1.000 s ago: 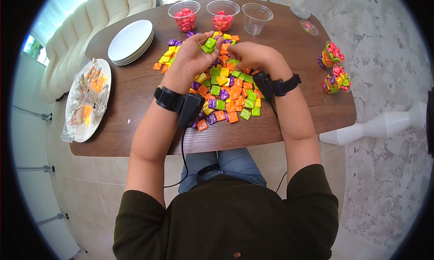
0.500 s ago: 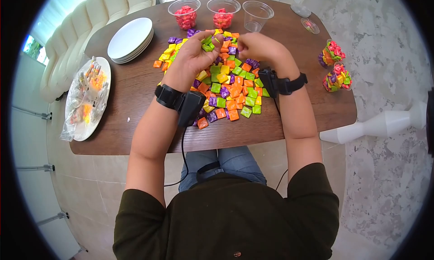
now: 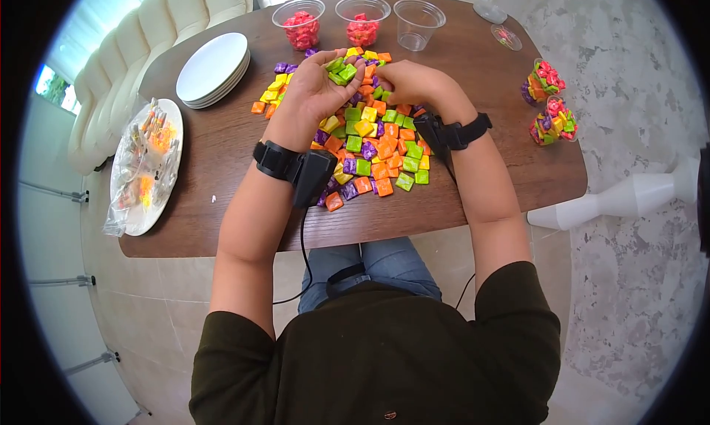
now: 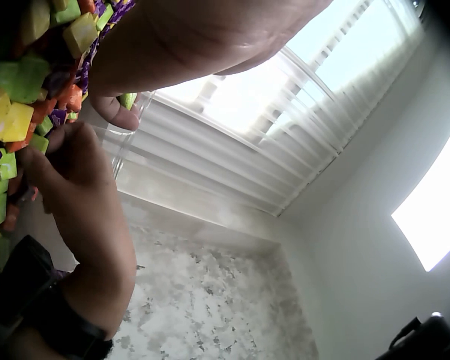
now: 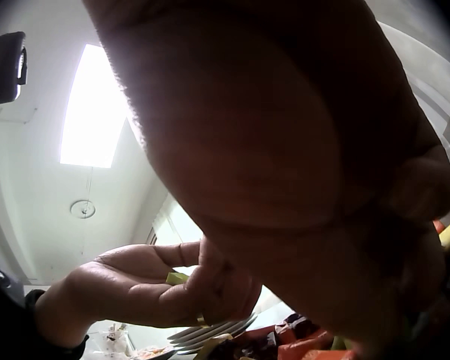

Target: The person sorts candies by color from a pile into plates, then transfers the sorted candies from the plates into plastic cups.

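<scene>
In the head view, the left hand (image 3: 314, 92) is palm up over the far side of the candy pile (image 3: 384, 150), its fingers curled round several green candies (image 3: 342, 71). Just right of it, the right hand (image 3: 414, 83) reaches down into the pile, fingers bent. The left wrist view shows the right hand (image 4: 82, 180) with thumb and finger at a green candy (image 4: 39, 144), seemingly pinching it. In the right wrist view, a bit of green (image 5: 177, 278) shows inside the left hand (image 5: 165, 289); the near hand's fingertips are dark there.
Two clear cups with red candies (image 3: 301, 31) (image 3: 362, 31) and an empty cup (image 3: 419, 29) line the far edge. White plates (image 3: 213, 68) and an oval platter with bagged items (image 3: 148, 166) lie left. Two filled cups (image 3: 543, 83) (image 3: 553, 123) stand right.
The right hand lifted off the pile beside the left hand, then came back down to it. More green candies show in the left palm than a second ago.
</scene>
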`<action>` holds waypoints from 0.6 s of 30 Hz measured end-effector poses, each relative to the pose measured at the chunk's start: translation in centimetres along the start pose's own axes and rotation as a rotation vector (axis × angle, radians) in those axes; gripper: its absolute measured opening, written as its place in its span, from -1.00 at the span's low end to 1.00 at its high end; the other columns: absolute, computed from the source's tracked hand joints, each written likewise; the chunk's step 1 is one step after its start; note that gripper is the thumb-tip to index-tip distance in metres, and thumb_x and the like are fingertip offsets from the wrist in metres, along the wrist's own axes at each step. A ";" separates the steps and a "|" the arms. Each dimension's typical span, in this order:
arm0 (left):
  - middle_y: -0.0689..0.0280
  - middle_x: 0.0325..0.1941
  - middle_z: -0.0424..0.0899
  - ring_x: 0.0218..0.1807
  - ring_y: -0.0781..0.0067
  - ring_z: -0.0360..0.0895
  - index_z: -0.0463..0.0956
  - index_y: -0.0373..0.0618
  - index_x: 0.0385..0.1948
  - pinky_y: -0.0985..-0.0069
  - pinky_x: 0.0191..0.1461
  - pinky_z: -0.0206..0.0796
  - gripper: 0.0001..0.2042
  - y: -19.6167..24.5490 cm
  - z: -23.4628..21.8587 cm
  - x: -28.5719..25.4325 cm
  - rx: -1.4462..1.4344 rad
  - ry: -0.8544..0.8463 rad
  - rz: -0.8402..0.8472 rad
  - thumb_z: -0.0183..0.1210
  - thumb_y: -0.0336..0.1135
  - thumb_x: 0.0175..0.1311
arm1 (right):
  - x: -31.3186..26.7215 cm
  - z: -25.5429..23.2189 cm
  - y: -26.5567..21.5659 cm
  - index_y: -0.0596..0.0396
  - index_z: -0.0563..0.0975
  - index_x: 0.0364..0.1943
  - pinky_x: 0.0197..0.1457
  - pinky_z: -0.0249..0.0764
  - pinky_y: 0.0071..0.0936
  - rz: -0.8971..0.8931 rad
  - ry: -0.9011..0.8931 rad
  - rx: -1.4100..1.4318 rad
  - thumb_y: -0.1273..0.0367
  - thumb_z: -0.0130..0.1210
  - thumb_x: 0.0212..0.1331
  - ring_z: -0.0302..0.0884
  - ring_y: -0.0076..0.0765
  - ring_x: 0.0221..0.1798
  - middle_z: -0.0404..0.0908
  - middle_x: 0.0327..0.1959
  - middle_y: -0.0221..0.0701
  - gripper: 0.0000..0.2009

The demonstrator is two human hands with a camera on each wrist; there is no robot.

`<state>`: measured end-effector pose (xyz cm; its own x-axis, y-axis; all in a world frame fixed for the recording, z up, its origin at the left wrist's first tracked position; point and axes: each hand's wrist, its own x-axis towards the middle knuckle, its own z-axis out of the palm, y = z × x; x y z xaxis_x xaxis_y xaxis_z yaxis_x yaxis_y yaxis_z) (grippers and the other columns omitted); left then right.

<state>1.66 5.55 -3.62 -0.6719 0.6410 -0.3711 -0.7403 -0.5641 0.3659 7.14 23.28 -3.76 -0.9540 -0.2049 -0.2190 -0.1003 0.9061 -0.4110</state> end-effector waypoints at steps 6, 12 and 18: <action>0.08 -0.11 0.40 -0.01 0.15 0.41 0.27 -0.31 -0.10 0.22 0.12 0.37 -0.76 -0.3 -0.3 0.1 -0.039 -0.022 -0.044 -0.20 -0.34 0.34 | -1.9 -3.1 -2.1 0.21 0.37 -0.36 -0.35 0.39 -0.51 -0.247 0.504 0.112 0.44 0.17 -0.04 0.45 -0.43 -0.43 0.48 -0.51 -0.34 -0.78; 0.13 -0.21 0.44 -0.19 0.32 0.47 0.27 -0.32 -0.12 0.63 -0.28 0.43 -0.77 0.0 -1.4 1.4 -0.107 -0.136 -0.204 -0.02 -0.40 0.27 | -2.8 -3.5 -4.5 0.19 0.40 -0.28 -0.25 0.41 -0.31 -0.395 0.667 0.162 0.37 0.14 -0.01 0.50 -0.08 -0.31 0.52 -0.38 -0.19 -0.75; 0.37 -0.39 0.49 -0.42 0.63 0.42 0.40 -0.12 -0.25 0.84 -0.53 0.21 -0.86 6.2 -0.2 -0.6 0.376 -0.321 0.328 0.12 -0.40 0.18 | -4.1 -4.1 -3.9 0.19 0.40 -0.18 -0.28 0.41 -0.46 -0.337 0.664 0.005 0.42 0.15 0.01 0.44 -0.33 -0.38 0.47 -0.35 -0.30 -0.71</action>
<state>-2.52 1.55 -1.32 -0.7794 0.6228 0.0682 -0.3959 -0.5740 0.7168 10.26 22.13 2.37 -0.8418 -0.2032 0.5000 -0.4178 0.8318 -0.3654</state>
